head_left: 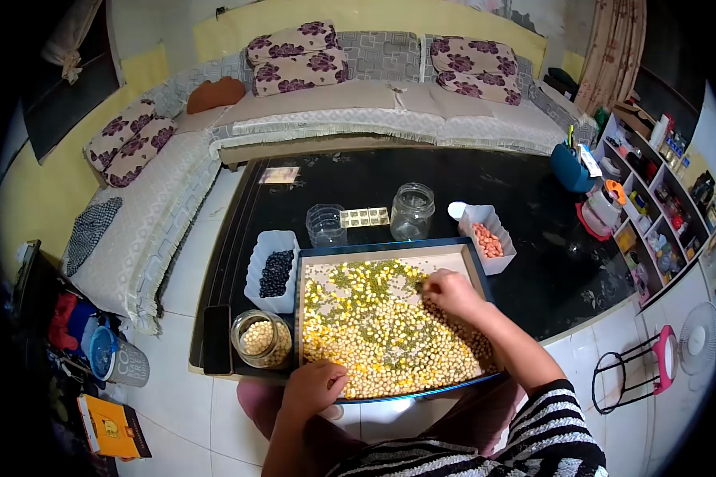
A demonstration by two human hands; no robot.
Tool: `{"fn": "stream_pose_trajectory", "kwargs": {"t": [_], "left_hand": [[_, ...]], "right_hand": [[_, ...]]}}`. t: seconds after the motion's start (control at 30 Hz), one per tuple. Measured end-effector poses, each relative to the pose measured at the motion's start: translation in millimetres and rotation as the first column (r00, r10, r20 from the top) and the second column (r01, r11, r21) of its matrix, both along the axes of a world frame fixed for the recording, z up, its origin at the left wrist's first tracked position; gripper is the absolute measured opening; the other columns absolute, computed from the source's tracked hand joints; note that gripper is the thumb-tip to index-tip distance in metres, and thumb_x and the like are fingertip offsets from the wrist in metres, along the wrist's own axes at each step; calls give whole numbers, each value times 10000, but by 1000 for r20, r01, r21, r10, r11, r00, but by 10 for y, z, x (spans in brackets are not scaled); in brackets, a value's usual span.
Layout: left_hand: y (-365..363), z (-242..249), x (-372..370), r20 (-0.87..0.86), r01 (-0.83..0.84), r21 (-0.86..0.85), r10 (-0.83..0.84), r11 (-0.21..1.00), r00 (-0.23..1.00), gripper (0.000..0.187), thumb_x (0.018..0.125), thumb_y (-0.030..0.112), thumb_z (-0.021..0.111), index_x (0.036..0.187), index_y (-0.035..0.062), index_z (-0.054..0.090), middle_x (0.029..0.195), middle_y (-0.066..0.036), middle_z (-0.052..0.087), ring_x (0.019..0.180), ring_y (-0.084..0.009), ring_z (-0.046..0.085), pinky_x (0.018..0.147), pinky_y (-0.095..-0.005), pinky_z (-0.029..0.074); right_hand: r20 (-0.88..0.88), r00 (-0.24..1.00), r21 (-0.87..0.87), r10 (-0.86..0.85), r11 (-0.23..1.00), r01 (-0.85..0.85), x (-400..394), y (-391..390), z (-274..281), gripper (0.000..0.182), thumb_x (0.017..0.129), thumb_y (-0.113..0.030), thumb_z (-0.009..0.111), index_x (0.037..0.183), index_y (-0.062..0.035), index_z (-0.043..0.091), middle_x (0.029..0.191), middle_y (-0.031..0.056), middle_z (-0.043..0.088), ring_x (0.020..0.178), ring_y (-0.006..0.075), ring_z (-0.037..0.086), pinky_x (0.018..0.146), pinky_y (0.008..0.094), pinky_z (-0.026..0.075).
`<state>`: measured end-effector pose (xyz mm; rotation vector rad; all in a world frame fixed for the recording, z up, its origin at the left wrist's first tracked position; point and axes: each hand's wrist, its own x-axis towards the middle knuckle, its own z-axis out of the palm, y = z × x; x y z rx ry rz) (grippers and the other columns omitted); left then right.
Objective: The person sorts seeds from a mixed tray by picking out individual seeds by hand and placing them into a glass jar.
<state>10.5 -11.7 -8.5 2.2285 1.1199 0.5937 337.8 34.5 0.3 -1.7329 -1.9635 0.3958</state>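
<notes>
A shallow blue-rimmed tray [477, 274] holds a mixed spread of round beige beans [390, 318], yellow corn kernels [324, 343] and small green beans [358, 274]. My right hand [451, 294] is over the tray's right side, fingers pinched down at the beans; whatever is between the fingertips is hidden. At the front left corner, my left hand [317, 387] rests by the rim with its fingers curled closed, their contents not visible. Left of the tray stand a glass jar of beige beans [260, 338] and a white container [264, 288] of black beans [277, 273].
Behind the tray are an open jar [412, 211], a clear plastic tub [326, 225] and a square-celled tray [364, 218]. A container [497, 262] of reddish peanuts [488, 241] stands at right. A phone [218, 340] lies at the black table's [342, 175] left edge.
</notes>
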Motion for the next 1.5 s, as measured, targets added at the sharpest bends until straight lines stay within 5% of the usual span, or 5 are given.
{"fn": "stream_pose_trajectory", "kwargs": {"t": [0.67, 0.87, 1.07, 1.23, 1.5], "left_hand": [[-12, 48, 10, -30, -14, 38, 15, 999, 999, 139, 757, 233, 645, 788, 98, 635, 741, -53, 619, 667, -244, 602, 598, -339, 482], [6, 8, 0, -55, -9, 39, 11, 999, 998, 134, 761, 221, 629, 816, 100, 641, 763, -65, 624, 700, -251, 606, 616, -344, 481], [1, 30, 1, -65, -1, -10, 0, 1000, 998, 148, 771, 226, 617, 838, 98, 645, 792, -65, 630, 738, -244, 608, 638, -340, 479], [-4, 3, 0, -13, 16, 18, -16, 1000, 1000, 150, 775, 227, 604, 841, 93, 620, 769, -78, 612, 704, -264, 597, 611, -366, 471], [-1, -7, -11, 56, 7, 36, -9, 999, 998, 126, 758, 194, 627, 830, 91, 632, 770, -73, 618, 692, -255, 606, 609, -350, 480]], "right_hand": [[72, 997, -236, 4, 972, 13, 263, -134, -166, 111, 637, -116, 626, 734, -65, 612, 713, 123, 621, 699, 286, 605, 669, 363, 482], [-120, 992, -140, -45, 990, 28, 123, -95, 8, 100, 637, -109, 645, 721, -58, 628, 664, 96, 623, 618, 215, 614, 609, 314, 488], [-332, 899, 24, 286, 955, -295, -897, 57, 712, 76, 717, -70, 589, 780, -30, 605, 725, 99, 609, 633, 194, 591, 616, 305, 481], [-253, 748, 354, 614, 778, -519, -1887, 260, 880, 112, 733, -43, 555, 825, -54, 619, 796, 82, 609, 700, 226, 609, 645, 315, 501], [-206, 787, 335, 581, 798, -501, -2058, 348, 680, 137, 731, -64, 580, 862, -45, 619, 837, 110, 600, 781, 286, 599, 710, 345, 494]]}}
